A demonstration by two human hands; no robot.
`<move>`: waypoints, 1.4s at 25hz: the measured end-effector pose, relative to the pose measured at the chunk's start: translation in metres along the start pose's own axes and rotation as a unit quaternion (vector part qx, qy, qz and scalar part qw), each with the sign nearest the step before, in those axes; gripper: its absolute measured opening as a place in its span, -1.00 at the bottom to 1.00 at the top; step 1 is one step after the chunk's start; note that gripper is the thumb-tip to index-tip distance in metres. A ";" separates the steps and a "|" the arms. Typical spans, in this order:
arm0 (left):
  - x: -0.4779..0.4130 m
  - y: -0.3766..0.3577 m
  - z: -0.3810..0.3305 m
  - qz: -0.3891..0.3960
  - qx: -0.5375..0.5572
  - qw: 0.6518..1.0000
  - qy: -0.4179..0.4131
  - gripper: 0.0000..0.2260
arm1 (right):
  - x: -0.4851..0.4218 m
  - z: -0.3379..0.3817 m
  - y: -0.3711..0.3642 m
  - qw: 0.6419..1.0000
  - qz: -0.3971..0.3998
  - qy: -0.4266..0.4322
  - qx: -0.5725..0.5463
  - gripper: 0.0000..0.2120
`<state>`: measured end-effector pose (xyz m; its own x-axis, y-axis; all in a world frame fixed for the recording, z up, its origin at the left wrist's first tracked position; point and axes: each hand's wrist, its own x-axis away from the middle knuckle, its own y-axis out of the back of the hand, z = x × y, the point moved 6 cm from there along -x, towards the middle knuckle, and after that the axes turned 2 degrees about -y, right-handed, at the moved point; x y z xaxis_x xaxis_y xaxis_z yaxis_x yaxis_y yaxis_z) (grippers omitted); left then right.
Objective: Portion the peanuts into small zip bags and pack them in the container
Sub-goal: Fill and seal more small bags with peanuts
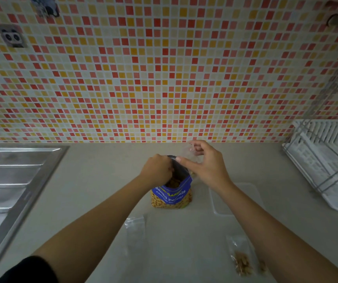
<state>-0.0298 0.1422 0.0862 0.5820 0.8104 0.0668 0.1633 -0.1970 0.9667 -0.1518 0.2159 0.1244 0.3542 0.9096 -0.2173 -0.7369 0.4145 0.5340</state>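
Note:
An open blue bag of salted peanuts [171, 196] stands upright on the counter's middle. My left hand [156, 168] reaches into its mouth with curled fingers; what they grasp is hidden. Just right of the bag's mouth, my right hand [204, 162] pinches a small clear zip bag [191, 149] and holds it up. An empty zip bag [136, 227] lies flat in front of the peanut bag. A zip bag holding some peanuts [242, 260] lies at the front right. A clear container [237, 199] sits on the counter under my right forearm.
A steel sink and drainboard [14, 180] fill the left side. A white dish rack [327, 160] stands at the right against the mosaic-tiled wall [164, 68]. The beige counter [94, 180] runs between them.

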 end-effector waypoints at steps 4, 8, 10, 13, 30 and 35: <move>-0.007 0.002 0.017 -0.008 0.141 0.986 0.089 -0.83 | 0.003 0.001 0.005 1.000 -0.009 0.005 -0.012 -0.37; -0.005 0.007 0.024 -0.005 0.285 0.951 0.123 -0.92 | 0.004 0.003 0.009 1.000 -0.016 0.010 -0.014 -0.35; -0.003 0.009 0.027 -0.005 0.337 0.931 0.142 -0.94 | 0.003 0.004 0.010 1.000 -0.014 0.011 -0.009 -0.34; 0.002 0.010 0.029 0.004 0.385 0.909 0.158 -0.92 | 0.005 0.004 0.011 1.000 -0.011 0.010 -0.008 -0.33; 0.038 0.004 0.091 -0.048 0.602 0.759 0.242 -0.82 | 0.014 0.000 0.014 0.999 0.007 -0.001 0.035 -0.32; 0.046 0.001 0.102 -0.047 0.616 0.748 0.243 -0.79 | 0.019 -0.005 0.000 0.997 0.028 -0.002 0.071 -0.32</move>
<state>0.0786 0.1225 0.0648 0.2125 0.8986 0.3839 0.9696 -0.2428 0.0316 -0.1480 0.2338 0.1164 0.3172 0.9312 -0.1797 -0.6676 0.3539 0.6550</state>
